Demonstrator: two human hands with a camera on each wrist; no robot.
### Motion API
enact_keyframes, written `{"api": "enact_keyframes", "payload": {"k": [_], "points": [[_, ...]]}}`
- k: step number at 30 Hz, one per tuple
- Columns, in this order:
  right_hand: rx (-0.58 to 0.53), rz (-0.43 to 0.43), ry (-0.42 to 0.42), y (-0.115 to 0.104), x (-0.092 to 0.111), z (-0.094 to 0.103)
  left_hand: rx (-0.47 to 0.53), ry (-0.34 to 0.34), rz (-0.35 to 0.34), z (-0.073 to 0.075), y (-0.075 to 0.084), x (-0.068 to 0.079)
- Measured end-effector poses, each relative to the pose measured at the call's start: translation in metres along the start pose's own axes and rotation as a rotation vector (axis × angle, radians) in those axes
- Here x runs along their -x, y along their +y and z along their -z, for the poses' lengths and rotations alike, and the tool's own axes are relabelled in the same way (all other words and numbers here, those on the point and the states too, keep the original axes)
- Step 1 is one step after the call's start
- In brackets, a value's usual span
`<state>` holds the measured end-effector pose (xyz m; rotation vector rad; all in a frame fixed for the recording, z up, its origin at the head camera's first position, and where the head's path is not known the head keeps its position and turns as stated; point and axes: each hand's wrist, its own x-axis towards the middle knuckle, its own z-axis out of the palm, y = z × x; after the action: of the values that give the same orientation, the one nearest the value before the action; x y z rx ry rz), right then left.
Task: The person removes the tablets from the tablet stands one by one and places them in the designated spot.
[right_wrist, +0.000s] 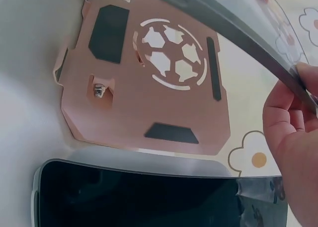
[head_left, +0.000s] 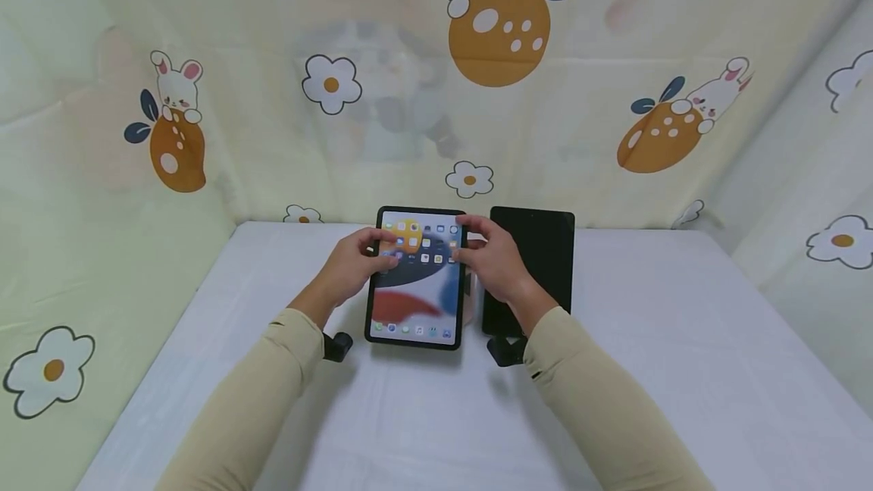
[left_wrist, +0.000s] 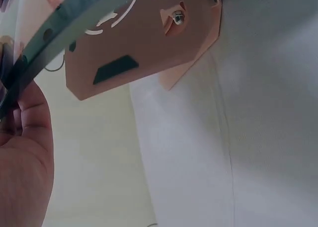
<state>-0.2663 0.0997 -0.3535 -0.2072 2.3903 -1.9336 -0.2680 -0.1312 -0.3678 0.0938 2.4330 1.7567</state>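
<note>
A lit tablet [head_left: 412, 290] with app icons on its screen is held upright, tipped back, between both hands. The left hand [head_left: 351, 260] grips its left edge, thumb on the screen side. At the opposite edge the right hand [head_left: 498, 260] pinches the frame near the upper corner. Behind the tablet stands a rose-gold metal tablet stand [right_wrist: 129, 108] with a football-shaped cutout and dark pads. In both wrist views a gap shows between the stand's plate [left_wrist: 154, 45] and the tablet's raised edge. The stand is mostly hidden in the head view.
A second tablet [head_left: 542, 248], its screen dark, is just right of the stand. White cloth covers the table [head_left: 423, 415]. Patterned curtains [head_left: 259, 135] enclose the back and sides. Black wrist cameras [head_left: 506, 351] hang below the cuffs.
</note>
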Motion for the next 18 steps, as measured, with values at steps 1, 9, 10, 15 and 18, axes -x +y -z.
{"api": "enact_keyframes", "payload": {"k": [1, 9, 10, 15, 18], "points": [[-0.006, 0.000, -0.010, 0.000, 0.001, 0.000, -0.006, -0.003, 0.000, 0.001, 0.000, 0.001], [-0.028, 0.016, -0.045, -0.002, 0.010, -0.006, -0.048, -0.029, -0.003, 0.012, -0.003, 0.013], [-0.030, 0.018, -0.047, -0.002, 0.012, -0.007, -0.053, -0.029, -0.004, 0.014, -0.004, 0.015], [-0.063, 0.040, -0.050, 0.000, 0.018, -0.016, -0.015, -0.027, 0.024, 0.021, -0.009, 0.020], [-0.073, 0.066, -0.058, 0.002, 0.021, -0.020, 0.037, -0.028, 0.038, 0.023, -0.012, 0.023]]}}
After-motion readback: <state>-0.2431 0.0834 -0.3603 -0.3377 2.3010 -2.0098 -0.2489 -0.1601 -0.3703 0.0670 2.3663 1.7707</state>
